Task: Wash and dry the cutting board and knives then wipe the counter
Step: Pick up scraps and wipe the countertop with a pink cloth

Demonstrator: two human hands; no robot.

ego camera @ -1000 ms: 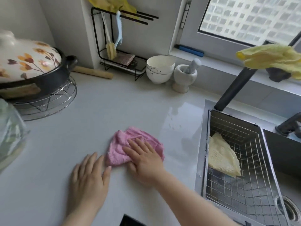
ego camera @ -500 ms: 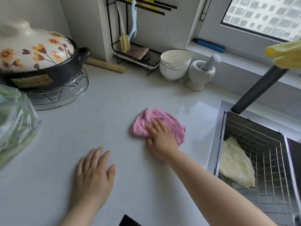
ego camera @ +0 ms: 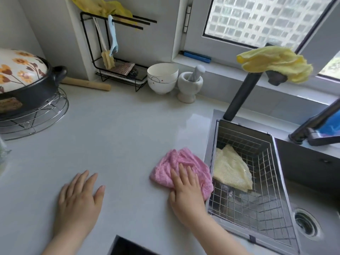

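A crumpled pink cloth (ego camera: 176, 164) lies on the pale grey counter (ego camera: 117, 137), right beside the sink's left rim. My right hand (ego camera: 185, 192) presses flat on the cloth's near part, fingers spread over it. My left hand (ego camera: 79, 201) rests palm down on the bare counter to the left, fingers apart, holding nothing. No cutting board or knife shows in this view.
A wire basket (ego camera: 261, 205) in the sink holds a yellow cloth (ego camera: 231, 170). Another yellow cloth (ego camera: 276, 63) hangs on the dark faucet (ego camera: 241, 96). At the back stand white bowls (ego camera: 161, 78), a mortar (ego camera: 189, 85), a black rack (ego camera: 117, 70) and a floral pot (ego camera: 24, 81).
My right hand has slid the pink cloth to the right across the counter, up to the sink's edge. My left hand has stayed flat on the counter.
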